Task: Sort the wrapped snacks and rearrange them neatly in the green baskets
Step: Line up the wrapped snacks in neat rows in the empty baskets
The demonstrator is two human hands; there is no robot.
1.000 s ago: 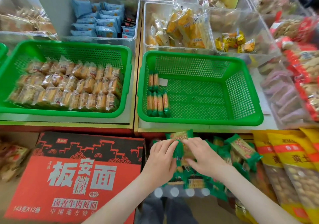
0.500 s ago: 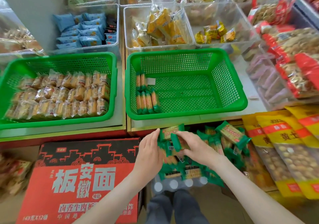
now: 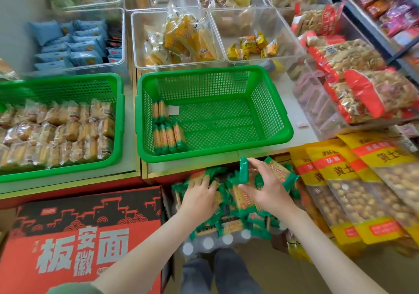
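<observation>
A heap of green-wrapped snack packs (image 3: 235, 221) lies below the shelf edge in front of me. My right hand (image 3: 267, 191) holds one green pack (image 3: 244, 170) upright by its edge above the heap. My left hand (image 3: 199, 197) reaches into the heap, fingers curled over packs there. The middle green basket (image 3: 267, 139) on the shelf holds several green packs (image 3: 167, 135) lined up along its left wall. The left green basket (image 3: 113, 157) is filled with rows of clear-wrapped yellow cakes (image 3: 56, 132).
A red noodle carton (image 3: 74, 237) stands at lower left. Large yellow bags (image 3: 353, 187) lean at the right. Clear bins of blue packs (image 3: 74, 44) and yellow snacks (image 3: 186, 39) sit behind the baskets. Red-trimmed bags (image 3: 362, 85) pile at the far right.
My hands have parted: the right one has lifted a single green pack up and to the right, the left one has dropped onto the heap. The camera has tilted, so the shelf sits higher in view.
</observation>
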